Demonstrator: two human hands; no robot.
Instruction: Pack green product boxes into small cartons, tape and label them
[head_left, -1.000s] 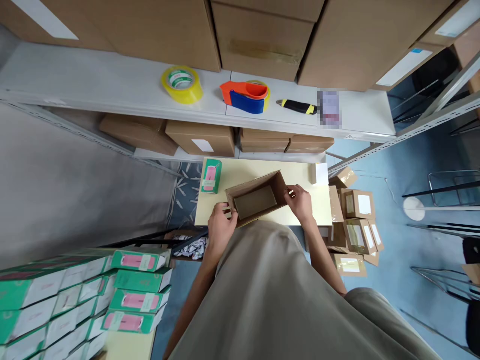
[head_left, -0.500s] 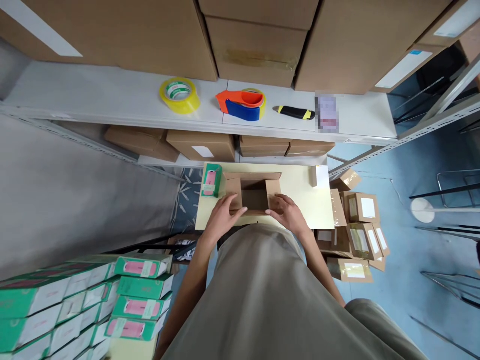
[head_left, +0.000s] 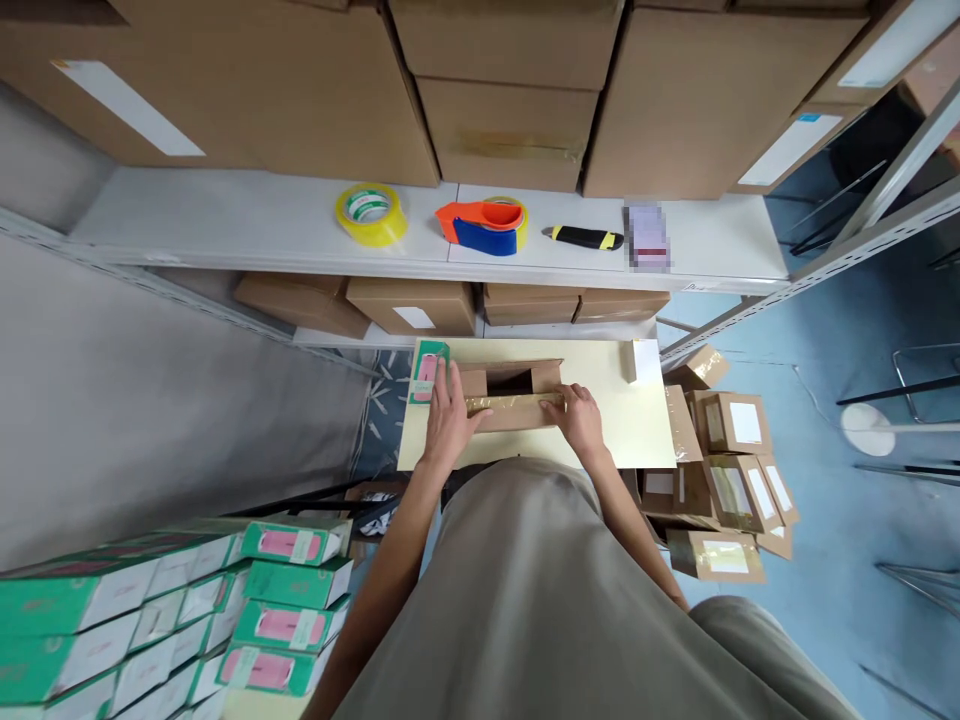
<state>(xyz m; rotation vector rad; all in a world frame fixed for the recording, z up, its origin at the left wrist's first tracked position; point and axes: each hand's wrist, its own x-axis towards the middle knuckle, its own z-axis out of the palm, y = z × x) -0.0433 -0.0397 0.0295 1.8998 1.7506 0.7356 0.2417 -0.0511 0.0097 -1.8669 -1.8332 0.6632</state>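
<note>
A small cardboard box [head_left: 517, 414] sits on the cream-coloured table with its top partly uncovered. The near flap, with shiny tape along it, is folded inward over part of the opening; the side flaps lie inward and the far flap stands up. My left hand [head_left: 448, 415] is at the box's left side, fingers stretched forward and apart from the thumb, which touches the near flap. At the right end of that flap my right hand [head_left: 580, 418] is closed, thumb and fingers gripping the cardboard. A green box with a pink picture [head_left: 425, 375] stands beside my left fingers.
On the shelf [head_left: 270, 220] above are a yellow tape roll [head_left: 370, 215], an orange-and-blue tape dispenser [head_left: 484, 228] and a utility knife [head_left: 585, 238]. A small white box [head_left: 643, 360] is at the table's right. Green boxes [head_left: 285, 590] are stacked lower left; cartons [head_left: 739, 480] lie right.
The near flap has come up and folded in over the opening. My left hand has moved forward along the box's left side; my right hand has taken hold of the flap's right end.
</note>
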